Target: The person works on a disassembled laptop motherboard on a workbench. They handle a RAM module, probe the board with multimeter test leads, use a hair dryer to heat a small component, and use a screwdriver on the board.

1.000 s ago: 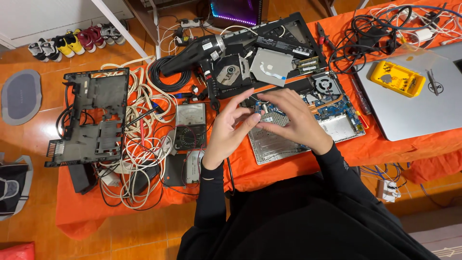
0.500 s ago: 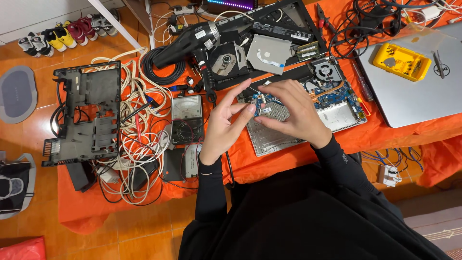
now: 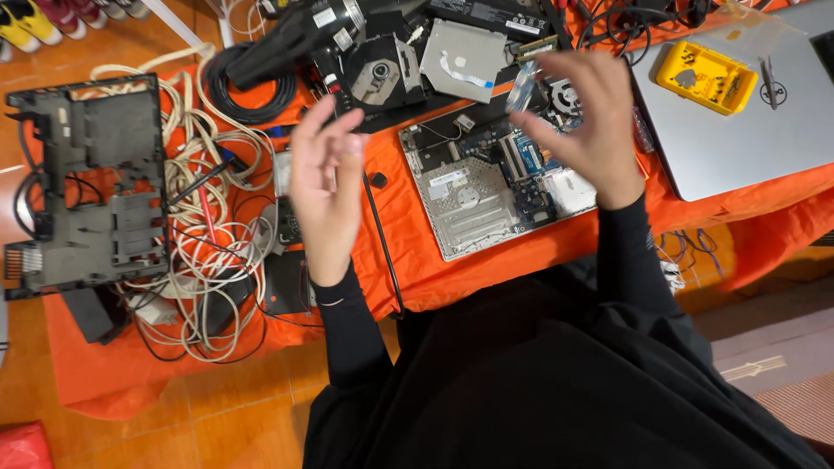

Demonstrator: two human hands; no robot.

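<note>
Above the middle of the orange-draped desk, the right hand point(image 3: 586, 117) pinches a small, thin, pale strip point(image 3: 521, 84) between fingertips, raised over the opened laptop base point(image 3: 486, 187) with its bare circuit board and silvery metal plate. The left hand point(image 3: 321, 178) hovers apart, fingers loosely curled, holding nothing. Toward the left edge lie tangled cream cables point(image 3: 204, 226) and a black plastic chassis frame point(image 3: 87, 182). A closed grey laptop point(image 3: 747, 148) carries a yellow tray point(image 3: 705, 76) at the right edge.

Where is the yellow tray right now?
The yellow tray sits upper right in the head view, on the closed silver laptop, right of the right hand.
</note>
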